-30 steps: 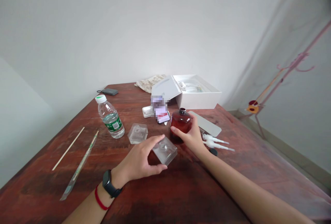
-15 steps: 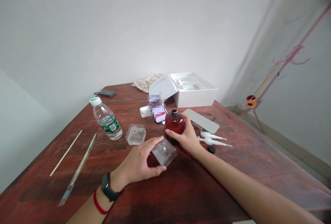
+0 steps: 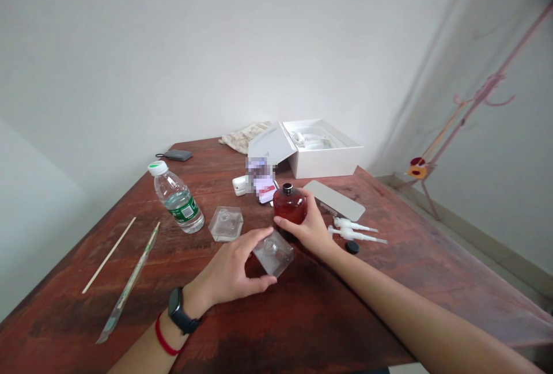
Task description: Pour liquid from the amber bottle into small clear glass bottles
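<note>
An amber bottle with its neck uncapped [image 3: 288, 204] stands upright on the wooden table, and my right hand [image 3: 309, 224] is wrapped round its right side. My left hand [image 3: 235, 264] grips a clear square plastic piece [image 3: 272, 254] between thumb and fingers, just in front of the bottle. A similar clear plastic piece [image 3: 225, 224] lies to the left of that hand, apart from it. Right of my right hand are two white pump heads [image 3: 356, 230] with tubes and a small black cap [image 3: 352, 246].
A water bottle [image 3: 179, 201] stands left, near a bare stick [image 3: 109, 256] and a wrapped chopstick pair [image 3: 129, 284]. Behind are an open white box [image 3: 326, 161], a white case [image 3: 239, 185], a grey flat panel [image 3: 334, 201], a dark pouch [image 3: 178, 155] and a patterned cloth [image 3: 244, 136].
The amber bottle has moved very slightly left with my right hand round it. My left hand still has the plastic piece. The whole view has shifted a little.
</note>
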Tool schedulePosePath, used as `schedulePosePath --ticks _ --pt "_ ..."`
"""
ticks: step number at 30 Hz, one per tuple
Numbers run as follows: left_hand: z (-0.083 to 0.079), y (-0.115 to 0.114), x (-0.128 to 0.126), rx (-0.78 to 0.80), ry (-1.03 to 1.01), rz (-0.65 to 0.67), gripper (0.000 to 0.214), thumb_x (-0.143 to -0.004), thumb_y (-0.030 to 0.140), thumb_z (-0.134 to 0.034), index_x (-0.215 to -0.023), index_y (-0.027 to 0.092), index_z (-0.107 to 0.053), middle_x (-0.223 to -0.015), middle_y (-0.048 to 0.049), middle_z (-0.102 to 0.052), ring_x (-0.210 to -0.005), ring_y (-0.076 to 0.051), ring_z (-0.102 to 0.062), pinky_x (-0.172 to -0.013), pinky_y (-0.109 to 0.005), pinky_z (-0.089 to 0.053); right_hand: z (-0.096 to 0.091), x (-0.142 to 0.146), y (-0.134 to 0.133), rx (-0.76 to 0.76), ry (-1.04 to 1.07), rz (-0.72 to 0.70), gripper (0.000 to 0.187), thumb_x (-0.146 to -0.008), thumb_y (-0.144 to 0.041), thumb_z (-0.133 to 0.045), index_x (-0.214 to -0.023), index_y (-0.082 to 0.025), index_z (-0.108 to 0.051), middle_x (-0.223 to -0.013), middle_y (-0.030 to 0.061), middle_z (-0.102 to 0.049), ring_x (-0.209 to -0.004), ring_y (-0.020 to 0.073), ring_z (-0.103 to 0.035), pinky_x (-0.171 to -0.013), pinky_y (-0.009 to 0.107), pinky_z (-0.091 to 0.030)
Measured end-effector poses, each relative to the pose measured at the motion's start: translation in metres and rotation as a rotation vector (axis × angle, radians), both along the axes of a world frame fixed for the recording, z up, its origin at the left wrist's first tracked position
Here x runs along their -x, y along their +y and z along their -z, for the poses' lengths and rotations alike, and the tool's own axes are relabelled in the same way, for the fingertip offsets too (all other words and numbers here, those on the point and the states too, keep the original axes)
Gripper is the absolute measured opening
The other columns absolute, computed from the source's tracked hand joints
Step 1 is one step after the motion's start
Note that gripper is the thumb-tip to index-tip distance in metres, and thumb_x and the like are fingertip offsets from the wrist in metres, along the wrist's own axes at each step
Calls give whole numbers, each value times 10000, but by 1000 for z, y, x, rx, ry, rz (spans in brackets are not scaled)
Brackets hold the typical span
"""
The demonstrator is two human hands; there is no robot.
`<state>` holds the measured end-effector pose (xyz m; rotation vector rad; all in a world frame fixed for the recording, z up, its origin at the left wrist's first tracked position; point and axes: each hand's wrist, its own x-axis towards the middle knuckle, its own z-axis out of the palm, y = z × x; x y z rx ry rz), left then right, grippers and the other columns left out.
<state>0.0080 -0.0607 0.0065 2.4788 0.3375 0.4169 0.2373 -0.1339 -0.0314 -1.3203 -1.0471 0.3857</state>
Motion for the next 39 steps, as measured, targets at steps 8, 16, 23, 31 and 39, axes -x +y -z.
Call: schedulePosePath --ticks 8,16,23,31,39 --pt "0 1 0 0 6 -11 847 -845 427 -841 -1572 244 -445 -1519 -120 -615 -1314 -317 -655 -1165 -455 -508 -3 2 -2 12 -29 6 799 -719 -430 -904 -1368 -264 -468 -1356 117 -679 -1290 335 -642 -1185 542 -438" --pt "2 -1 1 47 3 -19 850 -856 442 -819 -1594 282 -428 -1525 -118 -608 -1285 -330 -670 -1034 -434 -603 -6 4 -4 16 -40 23 800 -719 -446 -901 -1368 -260 -471 -1369 126 -672 -1311 346 -625 -1175 545 -445" --pt "2 -1 0 71 2 -15 850 -850 403 -824 -1592 282 -427 -1532 -110 -598 -1297 -318 -658 -982 -392 -626 -4 3 -3 10 -40 4 805 -723 -428 -900 -1377 -256 -462 -1365 131 -675 -1294 346 -637 -1179 550 -438" --pt "4 0 0 97 1 -22 843 -858 409 -814 -1595 286 -423 -1531 -120 -595 -1285 -319 -664 -935 -392 -645 -5 3 -4 21 -39 14 798 -716 -427 -905 -1366 -255 -474 -1367 127 -675 -1306 343 -635 -1173 540 -453" --pt "5 3 2 11 -29 -74 833 -845 409 -836 -1572 265 -457 -1538 -138 -600 -1380 -361 -608 -1204 -531 -470 -4 2 -3 38 -46 11 821 -726 -438 -895 -1397 -265 -455 -1399 131 -659 -1328 352 -625 -1160 538 -469"
